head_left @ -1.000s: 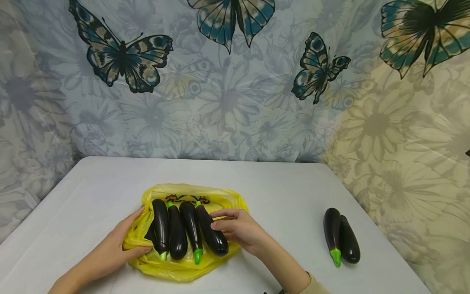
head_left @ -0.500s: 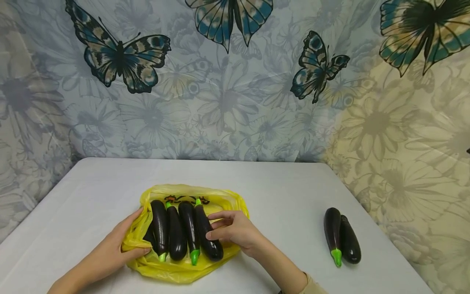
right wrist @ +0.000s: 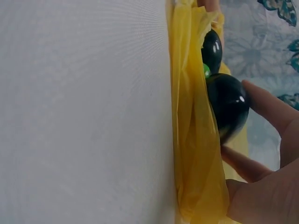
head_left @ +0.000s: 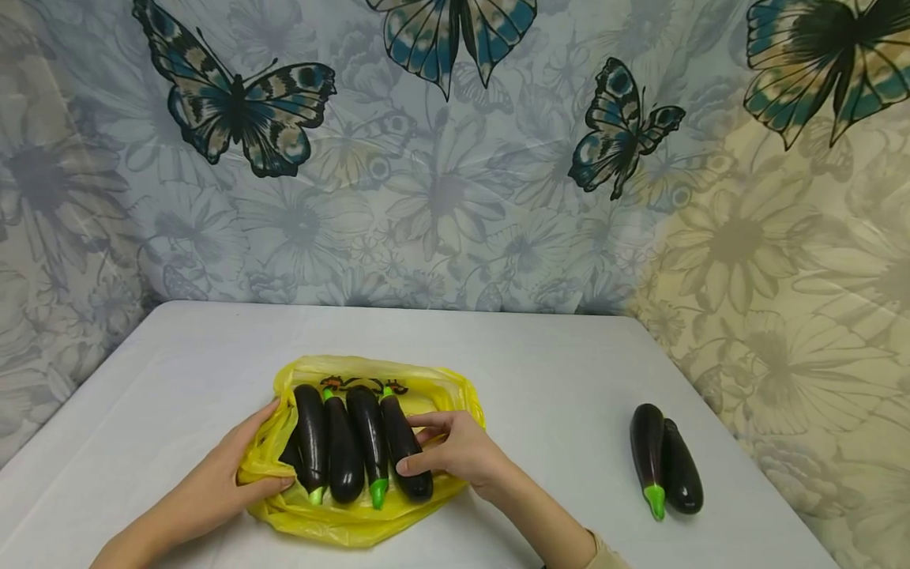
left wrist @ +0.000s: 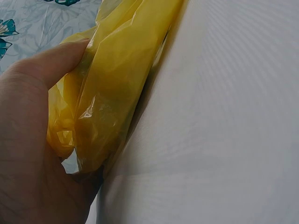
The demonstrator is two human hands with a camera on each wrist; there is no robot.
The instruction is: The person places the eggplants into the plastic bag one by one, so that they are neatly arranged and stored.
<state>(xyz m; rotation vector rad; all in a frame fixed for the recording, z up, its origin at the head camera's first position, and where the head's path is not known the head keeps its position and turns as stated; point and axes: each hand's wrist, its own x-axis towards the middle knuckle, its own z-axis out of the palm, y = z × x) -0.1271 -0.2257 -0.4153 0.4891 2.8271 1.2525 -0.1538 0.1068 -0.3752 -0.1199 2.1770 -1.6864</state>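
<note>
A yellow plastic bag (head_left: pixel 348 528) lies on the white table with its mouth spread. Several dark, glossy eggplants lie side by side in it, some with the green stem end toward me, others away. My left hand (head_left: pixel 206 482) grips the bag's left edge, thumb over the rim; in the left wrist view the thumb presses on the yellow plastic (left wrist: pixel 117 84). My right hand (head_left: pixel 462 454) holds the rightmost eggplant (head_left: pixel 401 435), thumb on its top and fingers along its right side. The right wrist view shows that eggplant's rounded end (right wrist: pixel 229 105) between thumb and finger.
Two more eggplants (head_left: pixel 647 450) lie together on the table (head_left: pixel 554 379) at the right, outside the bag. A butterfly-patterned cloth (head_left: pixel 441 197) hangs behind the table's far edge.
The rightmost eggplant's near end has shifted left, closer to its neighbour, and my right thumb has moved left and down over it. My left hand stays on the bag.
</note>
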